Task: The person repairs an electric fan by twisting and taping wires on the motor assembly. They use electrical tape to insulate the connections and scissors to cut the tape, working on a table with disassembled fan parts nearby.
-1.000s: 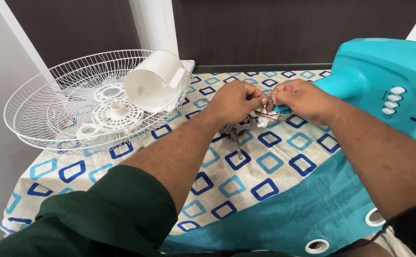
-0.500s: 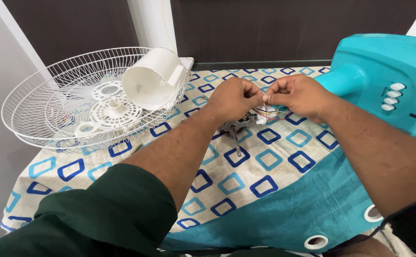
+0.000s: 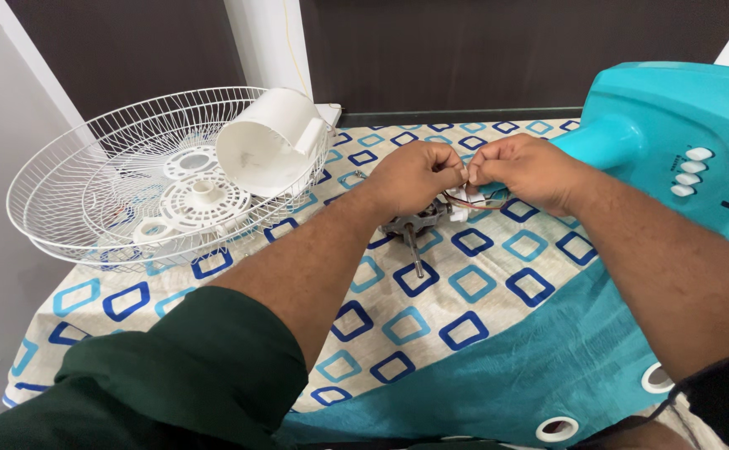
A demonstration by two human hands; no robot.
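Both the left hand (image 3: 414, 177) and right hand (image 3: 524, 171) are pinching thin, floppy wires (image 3: 477, 200) just above the heavy fan motor (image 3: 414, 223), likely fragile at their ends.

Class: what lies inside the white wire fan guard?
Inside the wire fan guard lie a white cylindrical housing, tipped on its side, and round white plastic discs. Whatever sits beneath the housing is hidden.

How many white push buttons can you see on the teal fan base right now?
4, in a short slanting row on the teal fan base at right: top, second, third, bottom. None looks hidden.
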